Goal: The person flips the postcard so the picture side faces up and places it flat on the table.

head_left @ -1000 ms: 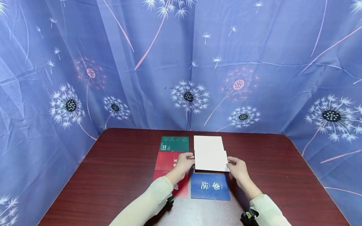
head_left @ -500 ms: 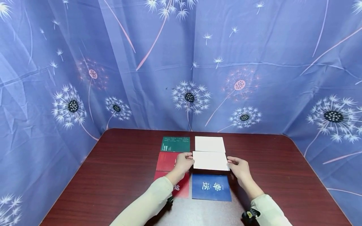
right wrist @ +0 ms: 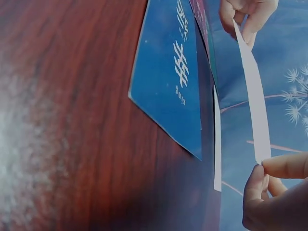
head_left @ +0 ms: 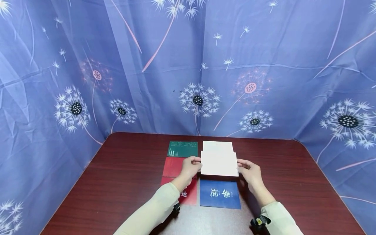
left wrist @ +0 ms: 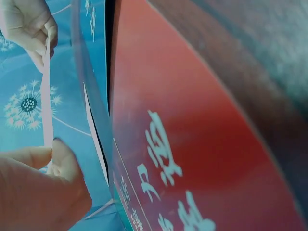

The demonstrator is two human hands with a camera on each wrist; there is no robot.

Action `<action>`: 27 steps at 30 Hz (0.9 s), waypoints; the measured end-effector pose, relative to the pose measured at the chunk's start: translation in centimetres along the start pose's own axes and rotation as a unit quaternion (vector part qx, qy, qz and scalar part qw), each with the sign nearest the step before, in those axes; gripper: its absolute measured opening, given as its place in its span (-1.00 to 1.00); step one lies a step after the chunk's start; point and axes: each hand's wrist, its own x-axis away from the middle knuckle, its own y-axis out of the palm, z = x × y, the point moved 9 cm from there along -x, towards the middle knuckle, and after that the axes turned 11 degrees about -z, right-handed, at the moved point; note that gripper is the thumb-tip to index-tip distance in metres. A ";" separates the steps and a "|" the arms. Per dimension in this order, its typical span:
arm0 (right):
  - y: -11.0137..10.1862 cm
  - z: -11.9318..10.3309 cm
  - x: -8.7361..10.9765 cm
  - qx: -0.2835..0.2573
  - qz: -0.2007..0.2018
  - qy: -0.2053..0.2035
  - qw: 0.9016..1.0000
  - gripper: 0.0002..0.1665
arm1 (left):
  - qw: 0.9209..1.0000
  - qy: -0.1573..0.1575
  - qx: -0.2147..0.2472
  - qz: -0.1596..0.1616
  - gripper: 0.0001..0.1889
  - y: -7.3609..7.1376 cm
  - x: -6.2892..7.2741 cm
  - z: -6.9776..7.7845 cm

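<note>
A white card (head_left: 218, 164) is held between both hands, apart from the table, and overlaps another white card (head_left: 217, 146) behind it in the head view. My left hand (head_left: 189, 170) pinches its left edge between thumb and fingers, and my right hand (head_left: 251, 173) pinches the right edge. Both wrist views show the held card (left wrist: 46, 103) nearly edge-on, a thin strip stretching from hand to hand. Nearer my body, a blue card (head_left: 220, 194) with white characters lies flat on the table.
Left of the held card, a green card (head_left: 182, 148) and two red cards (head_left: 176, 167) lie in a column on the dark red-brown wooden table (head_left: 123, 182). A blue curtain (head_left: 164, 81) with dandelion prints hangs behind the table and at its sides.
Between the hands, the white card dipped half a second ago, baring more of the white card behind; now its far edge has come up and overlaps that card again. Both hands keep their pinch.
</note>
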 end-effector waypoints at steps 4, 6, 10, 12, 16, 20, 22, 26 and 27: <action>0.2 -0.5 0.1 0.001 0.001 -0.008 1.000 -0.55 | 1.000 0.013 0.012 0.013 -0.69 -0.4 0.0 0.3; 0.3 -0.7 0.1 0.003 0.002 -0.012 1.000 -0.55 | 0.999 0.024 0.008 0.020 -0.69 -0.6 0.0 0.5; 0.4 -0.9 0.3 -0.003 0.001 -0.018 1.000 -0.57 | 0.999 0.038 -0.006 0.026 -0.70 -0.7 0.1 0.9; 0.4 -1.0 0.3 -0.008 -0.002 -0.023 1.000 -0.57 | 0.998 0.042 -0.026 0.028 -0.71 -0.7 0.2 1.2; 0.5 -1.0 0.3 -0.021 -0.005 -0.034 0.999 -0.57 | 0.996 0.054 -0.067 0.033 -0.74 -0.5 0.6 2.3; 0.5 -1.2 0.2 -0.046 0.005 -0.046 0.998 -0.58 | 0.991 0.082 -0.101 0.040 -0.79 -0.2 1.1 3.4; 0.4 -1.3 0.2 -0.052 0.010 -0.048 0.997 -0.57 | 0.988 0.092 -0.115 0.047 -0.80 -0.1 1.2 3.8; 0.4 -1.5 0.4 -0.038 0.022 -0.045 0.998 -0.49 | 0.987 0.085 -0.128 0.057 -0.71 0.1 1.4 3.9; 0.4 -1.6 0.4 -0.032 0.024 -0.044 0.998 -0.47 | 0.986 0.082 -0.130 0.059 -0.68 0.1 1.4 3.8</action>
